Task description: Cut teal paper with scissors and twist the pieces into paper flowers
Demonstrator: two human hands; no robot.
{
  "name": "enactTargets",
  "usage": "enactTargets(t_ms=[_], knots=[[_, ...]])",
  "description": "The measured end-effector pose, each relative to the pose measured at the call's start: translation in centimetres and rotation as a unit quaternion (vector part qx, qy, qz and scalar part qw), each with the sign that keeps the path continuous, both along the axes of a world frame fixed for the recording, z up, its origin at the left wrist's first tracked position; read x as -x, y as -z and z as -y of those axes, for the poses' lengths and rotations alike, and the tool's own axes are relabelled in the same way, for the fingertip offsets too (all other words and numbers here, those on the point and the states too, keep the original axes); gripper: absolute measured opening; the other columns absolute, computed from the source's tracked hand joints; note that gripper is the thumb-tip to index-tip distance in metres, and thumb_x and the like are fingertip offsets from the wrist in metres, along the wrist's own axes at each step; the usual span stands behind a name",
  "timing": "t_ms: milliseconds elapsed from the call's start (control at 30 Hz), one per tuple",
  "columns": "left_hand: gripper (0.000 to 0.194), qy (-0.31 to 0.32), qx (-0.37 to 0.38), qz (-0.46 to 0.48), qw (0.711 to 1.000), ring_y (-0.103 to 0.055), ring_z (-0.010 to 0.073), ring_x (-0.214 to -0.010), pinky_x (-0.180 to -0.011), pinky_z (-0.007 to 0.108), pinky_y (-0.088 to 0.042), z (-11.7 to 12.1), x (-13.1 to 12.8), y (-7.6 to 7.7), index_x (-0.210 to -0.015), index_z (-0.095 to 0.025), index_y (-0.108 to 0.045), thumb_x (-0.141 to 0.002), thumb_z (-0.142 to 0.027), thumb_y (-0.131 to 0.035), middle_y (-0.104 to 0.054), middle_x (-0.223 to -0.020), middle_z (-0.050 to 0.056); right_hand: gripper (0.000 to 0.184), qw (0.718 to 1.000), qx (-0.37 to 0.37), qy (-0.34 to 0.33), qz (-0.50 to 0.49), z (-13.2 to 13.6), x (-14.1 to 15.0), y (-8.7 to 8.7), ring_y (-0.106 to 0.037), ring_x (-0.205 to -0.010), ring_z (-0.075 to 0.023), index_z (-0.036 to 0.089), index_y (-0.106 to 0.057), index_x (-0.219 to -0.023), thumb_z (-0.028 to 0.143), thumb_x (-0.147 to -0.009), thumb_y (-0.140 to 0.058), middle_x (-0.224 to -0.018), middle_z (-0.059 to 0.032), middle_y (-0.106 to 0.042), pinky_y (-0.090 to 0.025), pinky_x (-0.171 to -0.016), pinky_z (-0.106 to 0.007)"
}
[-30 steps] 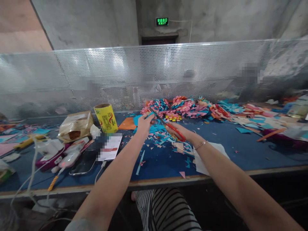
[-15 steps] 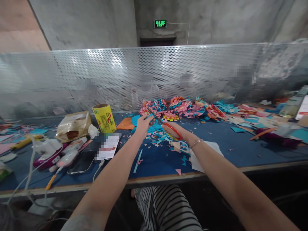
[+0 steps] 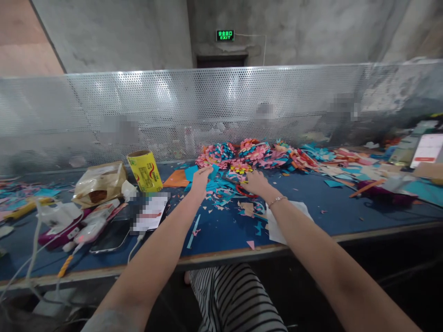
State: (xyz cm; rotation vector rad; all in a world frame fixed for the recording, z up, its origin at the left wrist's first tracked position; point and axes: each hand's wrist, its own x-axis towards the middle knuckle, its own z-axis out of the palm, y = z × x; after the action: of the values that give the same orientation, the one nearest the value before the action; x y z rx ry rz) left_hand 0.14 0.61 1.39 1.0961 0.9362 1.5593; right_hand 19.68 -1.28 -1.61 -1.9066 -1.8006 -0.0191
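Note:
My left hand reaches out over the blue table top. Its fingertips pinch a piece of blue paper just in front of the paper flowers. My right hand is low on the table, knuckles up, closed over the red-handled scissors. The scissors lie among a litter of blue and pink paper scraps. Their blades are mostly hidden in the scraps. A thin bracelet sits on my right wrist.
At left stand a yellow roll, a brown paper bag, a dark phone, pink chargers and white cables. White paper lies near the front edge. A perforated metal screen closes the back. More paper cuttings and a lit phone are at right.
Both hands dropped from mid-air to the table. The scissors, raised with their blades at the blue paper before, now lie low in the scraps under my right hand. The view shifted slightly right.

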Motion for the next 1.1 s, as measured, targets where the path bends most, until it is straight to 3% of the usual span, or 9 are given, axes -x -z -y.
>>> enactTargets(t_ms=[67, 133, 233, 333, 467, 567, 967, 1100], knots=[[0.013, 0.019, -0.008, -0.013, 1.000, -0.041, 0.0061, -0.048, -0.048, 0.022, -0.029, 0.2, -0.2, 0.0, -0.065, -0.016, -0.066, -0.054, -0.021, -0.072, -0.055, -0.055, -0.003, 0.035, 0.997, -0.058, -0.026, -0.045, 0.1, 0.6, -0.3, -0.043, -0.114, -0.0308, 0.013, -0.059, -0.099, 0.038, -0.074, -0.057, -0.116, -0.0186, -0.053, -0.036, -0.090, -0.042], [0.013, 0.047, -0.028, -0.038, 0.998, -0.035, 0.0052, -0.043, -0.046, 0.022, -0.027, 0.4, -0.3, 0.2, -0.063, -0.016, -0.065, -0.055, -0.023, -0.073, -0.048, -0.048, -0.005, 0.031, 0.982, -0.087, -0.108, -0.125, 0.1, 1.4, -0.7, -0.048, -0.108, -0.0249, 0.015, -0.060, -0.096, 0.038, -0.076, -0.054, -0.111, -0.0140, -0.057, -0.037, -0.092, -0.039], [0.018, 0.080, -0.053, -0.074, 0.993, -0.035, 0.0050, -0.043, -0.045, 0.021, -0.029, 0.8, -0.5, 0.5, -0.057, -0.015, -0.060, -0.053, -0.026, -0.074, -0.043, -0.046, -0.006, 0.031, 0.938, -0.100, -0.234, -0.236, 0.1, 2.4, -0.9, -0.055, -0.095, -0.0195, 0.016, -0.061, -0.093, 0.040, -0.074, -0.055, -0.100, -0.0097, -0.061, -0.041, -0.087, -0.036], [0.023, 0.087, -0.048, -0.096, 0.990, -0.041, 0.0057, -0.046, -0.047, 0.020, -0.034, 1.0, -0.7, 0.8, -0.061, -0.015, -0.060, -0.050, -0.027, -0.076, -0.050, -0.052, -0.004, 0.031, 0.901, -0.090, -0.294, -0.305, 0.0, 2.9, -0.7, -0.057, -0.082, -0.0171, 0.016, -0.060, -0.089, 0.041, -0.071, -0.057, -0.089, -0.0065, -0.063, -0.044, -0.079, -0.034], [0.028, 0.079, -0.046, -0.124, 0.988, -0.049, 0.0079, -0.050, -0.049, 0.021, -0.040, 1.1, -0.7, 0.8, -0.067, -0.014, -0.060, -0.048, -0.025, -0.077, -0.055, -0.055, -0.003, 0.034, 0.866, -0.052, -0.310, -0.390, 0.0, 2.9, -0.4, -0.052, -0.063, -0.0123, 0.016, -0.059, -0.083, 0.047, -0.069, -0.057, -0.071, -0.0006, -0.058, -0.044, -0.065, -0.029], [0.030, 0.093, -0.052, -0.127, 0.986, -0.052, 0.0090, -0.050, -0.051, 0.022, -0.043, 1.0, -0.8, 0.6, -0.066, -0.014, -0.057, -0.046, -0.024, -0.077, -0.055, -0.051, -0.003, 0.034, 0.855, -0.042, -0.303, -0.419, 0.1, 2.8, -0.4, -0.050, -0.059, -0.0106, 0.016, -0.059, -0.078, 0.047, -0.065, -0.062, -0.065, 0.0012, -0.055, -0.043, -0.061, -0.026], [0.024, 0.092, -0.080, -0.150, 0.981, -0.053, 0.0097, -0.048, -0.054, 0.025, -0.046, 1.0, -0.9, 0.9, -0.063, -0.014, -0.055, -0.050, -0.020, -0.074, -0.056, -0.050, -0.003, 0.023, 0.872, -0.048, -0.298, -0.384, -0.6, 2.4, -0.1, -0.047, -0.053, -0.0093, 0.016, -0.057, -0.067, 0.039, -0.064, -0.063, -0.057, 0.0027, -0.052, -0.039, -0.054, -0.024], [0.023, 0.095, -0.078, -0.140, 0.982, -0.054, 0.0096, -0.048, -0.055, 0.025, -0.046, 1.1, -1.0, 0.9, -0.065, -0.014, -0.056, -0.051, -0.018, -0.073, -0.056, -0.052, -0.003, 0.021, 0.861, -0.035, -0.303, -0.408, -0.2, 2.6, -0.4, -0.048, -0.054, -0.0092, 0.016, -0.058, -0.068, 0.036, -0.063, -0.063, -0.059, 0.0021, -0.054, -0.040, -0.055, -0.024]])
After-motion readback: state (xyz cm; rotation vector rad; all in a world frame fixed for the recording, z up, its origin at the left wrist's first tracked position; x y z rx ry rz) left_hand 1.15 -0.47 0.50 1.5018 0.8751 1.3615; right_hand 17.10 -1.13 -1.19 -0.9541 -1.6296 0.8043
